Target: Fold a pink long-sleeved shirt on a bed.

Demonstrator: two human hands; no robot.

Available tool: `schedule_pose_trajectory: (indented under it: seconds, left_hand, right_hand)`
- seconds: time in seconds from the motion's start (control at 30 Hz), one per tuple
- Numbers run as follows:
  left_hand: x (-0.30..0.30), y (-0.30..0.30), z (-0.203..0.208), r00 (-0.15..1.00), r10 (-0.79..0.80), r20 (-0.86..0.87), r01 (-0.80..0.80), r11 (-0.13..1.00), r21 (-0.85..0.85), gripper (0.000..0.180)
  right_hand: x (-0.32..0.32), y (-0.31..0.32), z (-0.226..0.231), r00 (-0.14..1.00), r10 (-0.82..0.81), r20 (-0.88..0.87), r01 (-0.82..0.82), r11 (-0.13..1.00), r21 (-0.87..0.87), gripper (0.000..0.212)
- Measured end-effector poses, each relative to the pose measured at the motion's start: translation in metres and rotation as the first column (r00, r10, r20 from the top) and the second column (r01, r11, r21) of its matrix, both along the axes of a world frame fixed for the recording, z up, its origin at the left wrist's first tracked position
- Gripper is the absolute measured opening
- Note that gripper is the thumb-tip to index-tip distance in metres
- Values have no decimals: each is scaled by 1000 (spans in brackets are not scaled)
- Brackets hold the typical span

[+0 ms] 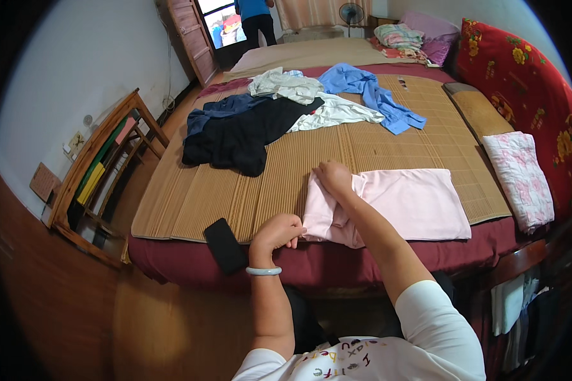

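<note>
A pale pink garment (413, 203) lies flat on the bamboo mat near the bed's front edge, folded into a long shape. My left hand (278, 232), with a pale bangle at its wrist, pinches the near left corner of the pink cloth. At the far left corner, my right hand (332, 178) is closed on the same cloth, its forearm crossing over the garment. The left end looks rumpled between my hands. Just left of my left hand, a black phone (225, 246) rests at the mat's edge.
A black garment (235, 140), white clothes (340, 114) and a blue shirt (368, 92) lie heaped farther back on the bamboo mat (171, 203). A folded pink-and-white quilt (521, 181) lies at the right. A wooden rack (98, 165) stands left; another person (257, 22) is by the door.
</note>
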State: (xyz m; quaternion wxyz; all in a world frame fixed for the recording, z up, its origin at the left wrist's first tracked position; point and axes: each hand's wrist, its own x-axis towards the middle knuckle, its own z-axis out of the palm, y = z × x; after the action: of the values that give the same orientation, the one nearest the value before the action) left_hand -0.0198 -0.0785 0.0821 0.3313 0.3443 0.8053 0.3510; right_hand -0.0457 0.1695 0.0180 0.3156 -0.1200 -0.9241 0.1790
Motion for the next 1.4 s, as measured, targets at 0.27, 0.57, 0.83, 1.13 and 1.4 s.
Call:
schedule_pose_trajectory:
  seconds: [0.27, 0.57, 0.83, 1.13, 1.4]
  left_hand:
    - [13, 19, 16, 879, 324, -350, -296, 946, 133, 34]
    - [35, 80, -8, 666, 168, -727, -282, 959, -37, 45]
    - [22, 70, -9, 767, 374, -522, -345, 925, 157, 28]
    - [33, 92, -10, 758, 391, -522, -187, 897, 399, 24]
    - [31, 94, -18, 696, 292, -656, -162, 954, 253, 22]
  right_hand:
    - [7, 35, 27, 987, 156, -45, -158, 863, -480, 30]
    - [129, 40, 14, 988, 150, -27, -152, 986, -69, 35]
    - [165, 9, -5, 969, 180, 169, -189, 981, 40, 60]
    - [166, 11, -6, 972, 181, 151, -190, 981, 49, 59]
    - [158, 17, 9, 986, 135, 101, -136, 991, -5, 62]
